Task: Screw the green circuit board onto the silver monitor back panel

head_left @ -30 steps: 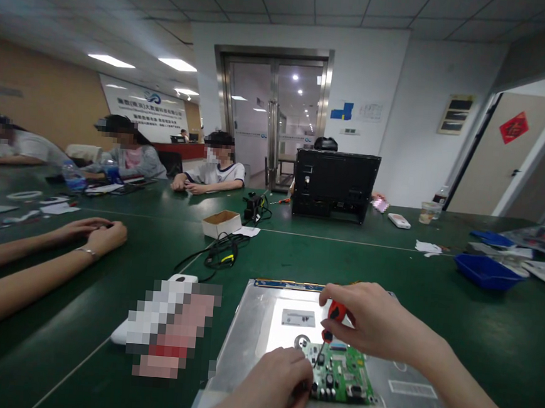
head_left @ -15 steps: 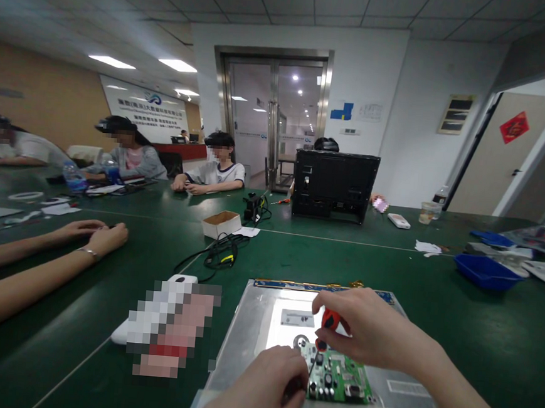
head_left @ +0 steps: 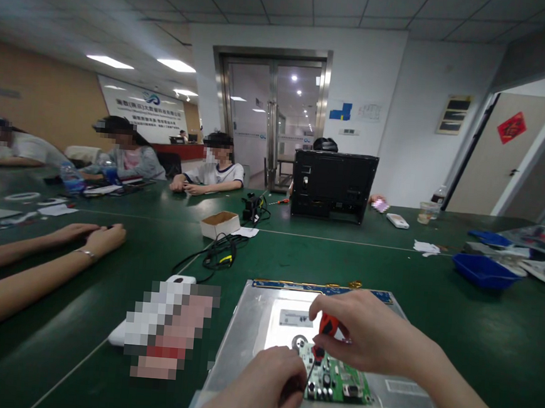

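Note:
A green circuit board [head_left: 341, 382] lies on a silver metal panel [head_left: 237, 346] in front of me. My right hand [head_left: 361, 333] grips a red and black screwdriver [head_left: 328, 325] above the board, its thin shaft pointing down at the board's left part. Beside the board's left edge, my left hand [head_left: 270, 383] has its fingers curled together near the shaft's lower end. Whatever those fingertips pinch, and the screwdriver's tip, are hidden. A blue strip board [head_left: 270, 284] with golden tape runs along the panel's far edge.
Left of the panel are a white device [head_left: 150, 314], black cables [head_left: 221, 253] and an open box [head_left: 220, 225]. A black monitor-like unit [head_left: 334, 187] stands beyond; a blue tray [head_left: 485, 272] is at right. Another person's hands [head_left: 102, 239] rest on the table [head_left: 343, 260] at left.
The screwdriver and my right hand have shifted very slightly; both hands keep nearly the same pose over the board. The whole view has moved slightly.

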Action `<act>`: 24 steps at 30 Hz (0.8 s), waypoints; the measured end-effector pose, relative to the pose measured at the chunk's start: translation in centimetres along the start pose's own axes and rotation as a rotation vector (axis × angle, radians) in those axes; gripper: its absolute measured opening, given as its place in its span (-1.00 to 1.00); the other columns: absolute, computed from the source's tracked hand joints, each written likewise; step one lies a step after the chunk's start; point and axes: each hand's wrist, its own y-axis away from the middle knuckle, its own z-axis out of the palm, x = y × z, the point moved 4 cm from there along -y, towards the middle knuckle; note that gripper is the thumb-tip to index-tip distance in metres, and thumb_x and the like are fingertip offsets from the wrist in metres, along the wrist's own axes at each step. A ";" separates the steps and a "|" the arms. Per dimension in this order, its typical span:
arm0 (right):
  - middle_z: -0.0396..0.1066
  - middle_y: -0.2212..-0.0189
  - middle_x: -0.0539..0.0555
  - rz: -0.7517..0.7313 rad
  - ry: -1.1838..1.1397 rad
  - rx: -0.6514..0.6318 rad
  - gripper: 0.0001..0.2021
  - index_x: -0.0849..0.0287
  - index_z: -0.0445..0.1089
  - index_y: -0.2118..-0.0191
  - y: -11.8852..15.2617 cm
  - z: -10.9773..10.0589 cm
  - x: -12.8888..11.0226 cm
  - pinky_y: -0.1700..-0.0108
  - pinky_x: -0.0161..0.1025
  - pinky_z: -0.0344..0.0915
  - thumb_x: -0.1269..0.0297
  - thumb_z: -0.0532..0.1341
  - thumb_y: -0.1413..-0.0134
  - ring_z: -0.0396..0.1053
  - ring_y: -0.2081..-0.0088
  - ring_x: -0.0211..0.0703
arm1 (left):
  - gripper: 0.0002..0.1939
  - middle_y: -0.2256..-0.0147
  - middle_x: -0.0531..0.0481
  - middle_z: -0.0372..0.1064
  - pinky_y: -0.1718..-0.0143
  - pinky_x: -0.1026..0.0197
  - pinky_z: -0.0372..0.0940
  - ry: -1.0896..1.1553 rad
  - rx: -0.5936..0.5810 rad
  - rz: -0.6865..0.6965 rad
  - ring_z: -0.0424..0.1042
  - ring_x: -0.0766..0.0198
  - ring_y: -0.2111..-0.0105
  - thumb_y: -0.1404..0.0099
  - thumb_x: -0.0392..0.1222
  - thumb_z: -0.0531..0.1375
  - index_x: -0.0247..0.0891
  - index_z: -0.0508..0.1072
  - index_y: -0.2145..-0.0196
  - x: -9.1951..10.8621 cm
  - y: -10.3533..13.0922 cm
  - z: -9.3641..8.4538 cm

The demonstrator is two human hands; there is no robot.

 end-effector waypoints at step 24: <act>0.53 0.35 -0.03 -0.042 0.015 -0.017 -0.79 0.10 0.39 0.15 -0.1 1.3 -0.3 0.41 -0.29 0.03 0.37 0.23 -0.05 0.39 0.39 -0.21 | -0.88 0.33 0.02 0.39 0.39 0.24 0.11 -0.018 0.028 0.015 0.29 0.24 0.37 -0.14 -0.36 0.17 -0.24 0.42 0.33 0.0 0.0 0.2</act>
